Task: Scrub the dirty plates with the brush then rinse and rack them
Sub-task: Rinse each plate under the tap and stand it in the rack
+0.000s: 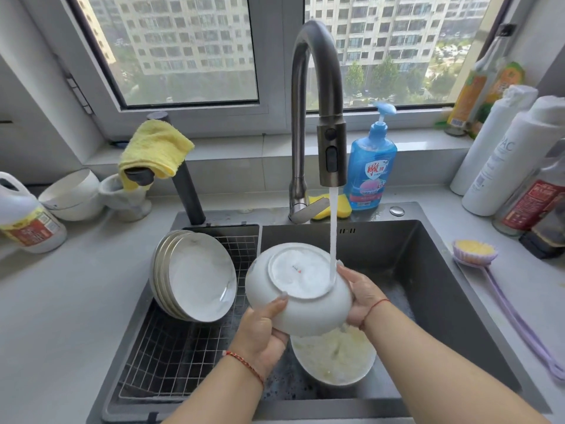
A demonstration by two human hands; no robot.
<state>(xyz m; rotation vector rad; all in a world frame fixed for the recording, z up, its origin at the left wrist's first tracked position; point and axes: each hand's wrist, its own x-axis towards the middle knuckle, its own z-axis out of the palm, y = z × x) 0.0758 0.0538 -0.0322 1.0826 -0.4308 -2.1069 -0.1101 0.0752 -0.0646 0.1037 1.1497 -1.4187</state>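
Observation:
I hold a white plate (308, 304) over the sink, its underside facing me, under the running water stream (333, 228) from the tap (315, 96). My left hand (260, 328) grips its lower left rim with the thumb on the underside. My right hand (362, 296) grips the right rim. Below it, a dirty soapy plate (333, 359) lies in the sink basin. Several washed plates (195, 276) lean on edge in the wire rack (171, 362) at the left. The purple long-handled brush (477, 250) lies on the counter to the right.
The dark sink (428, 270) has a blue soap bottle (370, 166) and yellow sponge (336, 206) behind it. A yellow cloth (156, 148) hangs at the back left, near white bowls (72, 194) and a jug (27, 215). Several bottles (504, 157) crowd the right counter.

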